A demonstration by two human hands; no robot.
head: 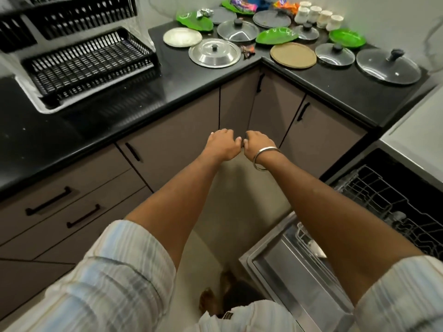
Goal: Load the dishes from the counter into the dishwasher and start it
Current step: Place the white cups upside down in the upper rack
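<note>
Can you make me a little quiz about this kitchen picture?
1. True or false: the dishwasher door is open.
2. What colour is the counter? A) white B) black C) red
3. Fill in: the four white cups stand in the far ____ of the counter.

Key: 1 true. 2 B. 3 corner. Bonus look: the steel lid lies on the counter, and the left hand and right hand hold no dish.

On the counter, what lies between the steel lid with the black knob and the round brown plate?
In the head view, a small crumpled dark and orange wrapper lies on the black counter between the steel lid and the brown plate; otherwise only bare counter shows there.
</note>
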